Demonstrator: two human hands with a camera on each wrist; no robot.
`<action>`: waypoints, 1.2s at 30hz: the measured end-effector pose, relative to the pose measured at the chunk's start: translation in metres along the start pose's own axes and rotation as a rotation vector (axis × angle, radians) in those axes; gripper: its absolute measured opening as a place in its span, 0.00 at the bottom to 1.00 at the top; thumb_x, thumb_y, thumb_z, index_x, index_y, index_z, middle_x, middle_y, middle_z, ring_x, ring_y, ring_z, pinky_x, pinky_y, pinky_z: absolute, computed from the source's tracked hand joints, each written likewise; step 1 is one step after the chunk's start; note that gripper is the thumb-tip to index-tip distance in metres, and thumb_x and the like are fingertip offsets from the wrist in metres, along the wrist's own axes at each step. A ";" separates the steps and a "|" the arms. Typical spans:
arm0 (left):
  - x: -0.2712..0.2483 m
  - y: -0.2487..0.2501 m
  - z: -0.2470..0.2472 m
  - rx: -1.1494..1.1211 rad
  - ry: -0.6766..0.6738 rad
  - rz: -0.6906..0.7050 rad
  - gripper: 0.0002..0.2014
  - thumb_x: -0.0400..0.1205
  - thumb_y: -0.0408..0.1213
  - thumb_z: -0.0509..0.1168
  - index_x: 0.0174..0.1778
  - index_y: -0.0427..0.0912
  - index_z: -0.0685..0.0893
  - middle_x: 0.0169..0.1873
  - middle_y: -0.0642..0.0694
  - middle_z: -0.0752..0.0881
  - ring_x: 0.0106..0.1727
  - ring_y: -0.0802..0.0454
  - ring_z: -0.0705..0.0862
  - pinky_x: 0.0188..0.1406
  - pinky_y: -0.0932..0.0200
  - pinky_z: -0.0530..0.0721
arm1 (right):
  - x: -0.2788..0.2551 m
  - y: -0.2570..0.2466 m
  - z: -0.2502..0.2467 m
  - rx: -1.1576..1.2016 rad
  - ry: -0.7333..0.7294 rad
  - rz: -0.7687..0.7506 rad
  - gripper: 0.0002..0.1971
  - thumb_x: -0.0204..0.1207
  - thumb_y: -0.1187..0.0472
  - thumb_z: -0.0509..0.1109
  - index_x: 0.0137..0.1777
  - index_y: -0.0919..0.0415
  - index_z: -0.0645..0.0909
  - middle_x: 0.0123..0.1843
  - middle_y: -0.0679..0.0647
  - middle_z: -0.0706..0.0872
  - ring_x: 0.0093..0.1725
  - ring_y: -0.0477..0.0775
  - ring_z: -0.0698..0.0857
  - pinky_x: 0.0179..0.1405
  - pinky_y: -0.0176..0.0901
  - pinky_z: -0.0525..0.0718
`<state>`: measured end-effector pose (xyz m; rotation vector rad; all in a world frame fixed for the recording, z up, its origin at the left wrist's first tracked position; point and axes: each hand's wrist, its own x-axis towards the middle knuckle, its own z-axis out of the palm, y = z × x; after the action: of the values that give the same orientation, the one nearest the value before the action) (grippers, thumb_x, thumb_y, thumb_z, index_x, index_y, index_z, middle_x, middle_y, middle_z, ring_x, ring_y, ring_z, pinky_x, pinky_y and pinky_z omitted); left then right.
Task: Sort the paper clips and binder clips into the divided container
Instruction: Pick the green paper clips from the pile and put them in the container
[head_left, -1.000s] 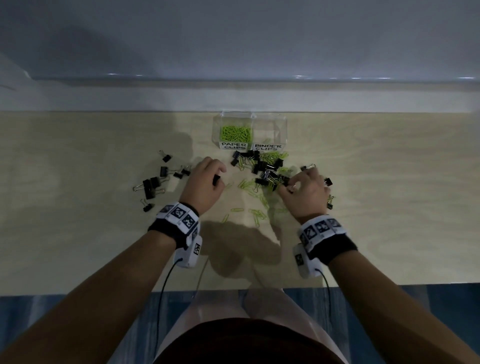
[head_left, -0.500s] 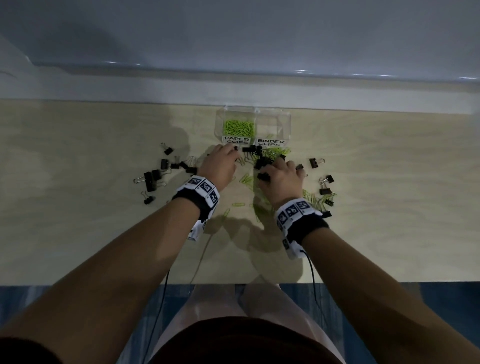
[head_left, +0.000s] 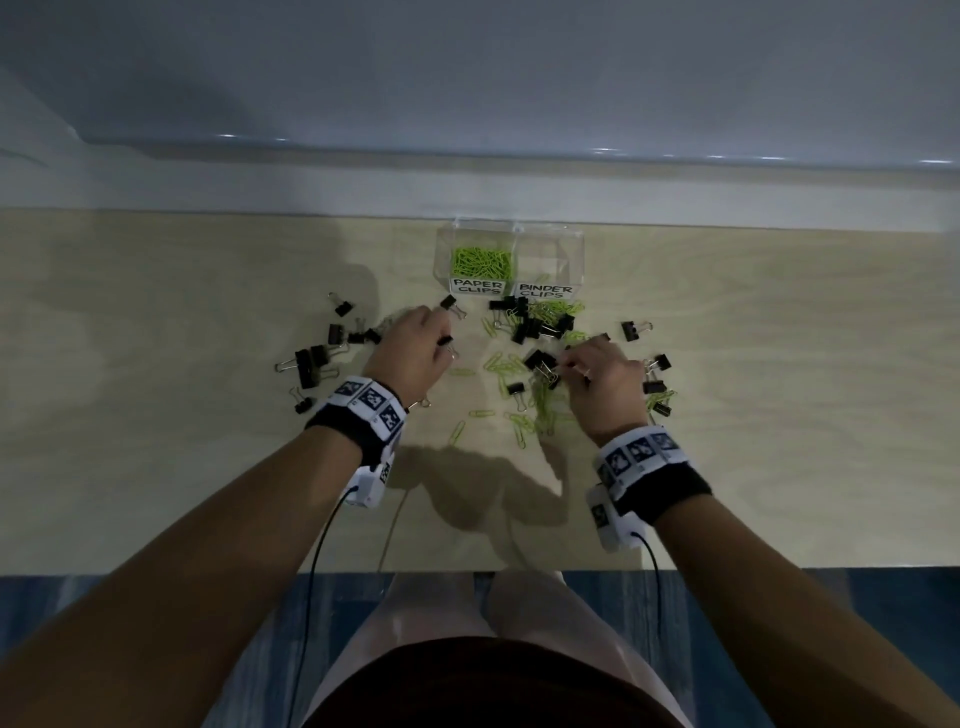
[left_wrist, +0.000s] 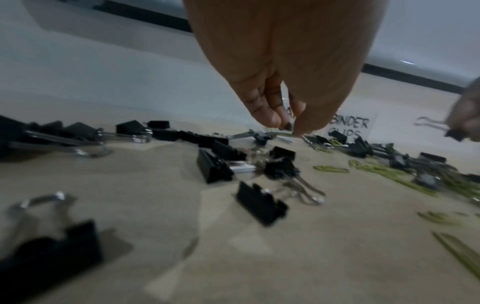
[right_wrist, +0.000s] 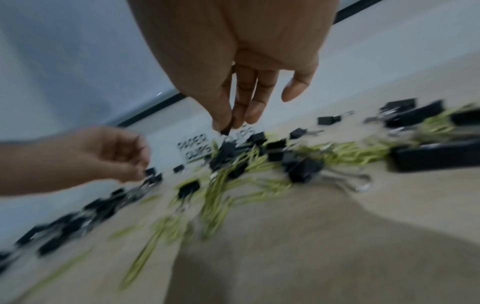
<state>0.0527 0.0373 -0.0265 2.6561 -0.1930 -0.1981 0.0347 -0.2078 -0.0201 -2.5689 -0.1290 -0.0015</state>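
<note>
The clear divided container (head_left: 574, 249) stands at the table's far middle. Its left half, labelled PAPER CLIPS, holds green paper clips (head_left: 480, 262); the BINDER CLIPS half (head_left: 545, 260) looks nearly empty. A mixed heap of black binder clips and green paper clips (head_left: 540, 322) lies just in front. My left hand (head_left: 441, 332) (left_wrist: 288, 128) hovers left of the heap, its fingertips pinched on what looks like a green paper clip. My right hand (head_left: 563, 366) (right_wrist: 228, 125) pinches a small black binder clip (left_wrist: 453, 133) above the heap's near edge.
More binder clips (head_left: 311, 358) lie scattered to the left of my left hand, and a few (head_left: 654, 384) to the right of my right hand. Loose green paper clips (head_left: 519, 421) spread between my wrists. A white wall edge (head_left: 467, 192) runs behind the container.
Both hands reached toward the container's front half a second ago and have since drawn back a little. The right hand has shifted right.
</note>
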 end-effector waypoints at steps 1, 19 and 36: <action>0.001 -0.005 -0.004 0.002 0.020 -0.034 0.06 0.76 0.31 0.64 0.47 0.38 0.76 0.43 0.41 0.80 0.45 0.44 0.76 0.43 0.51 0.76 | 0.003 0.008 -0.006 0.019 0.051 0.035 0.04 0.72 0.64 0.72 0.39 0.54 0.84 0.41 0.46 0.84 0.40 0.52 0.83 0.46 0.58 0.82; 0.022 0.071 0.035 0.010 -0.226 0.263 0.16 0.79 0.29 0.65 0.63 0.38 0.80 0.61 0.43 0.80 0.62 0.45 0.74 0.62 0.51 0.76 | 0.030 -0.003 -0.006 -0.335 -0.388 -0.021 0.18 0.76 0.62 0.65 0.59 0.38 0.80 0.59 0.48 0.75 0.58 0.57 0.71 0.58 0.59 0.69; 0.012 0.062 0.044 -0.019 -0.220 0.355 0.17 0.80 0.34 0.64 0.65 0.39 0.77 0.64 0.43 0.79 0.63 0.45 0.75 0.64 0.53 0.73 | 0.028 0.008 -0.018 -0.277 -0.439 -0.121 0.08 0.69 0.55 0.74 0.47 0.48 0.82 0.55 0.48 0.77 0.58 0.57 0.73 0.58 0.58 0.69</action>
<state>0.0504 -0.0386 -0.0382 2.5246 -0.7209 -0.3713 0.0634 -0.2216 -0.0089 -2.7912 -0.4777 0.5347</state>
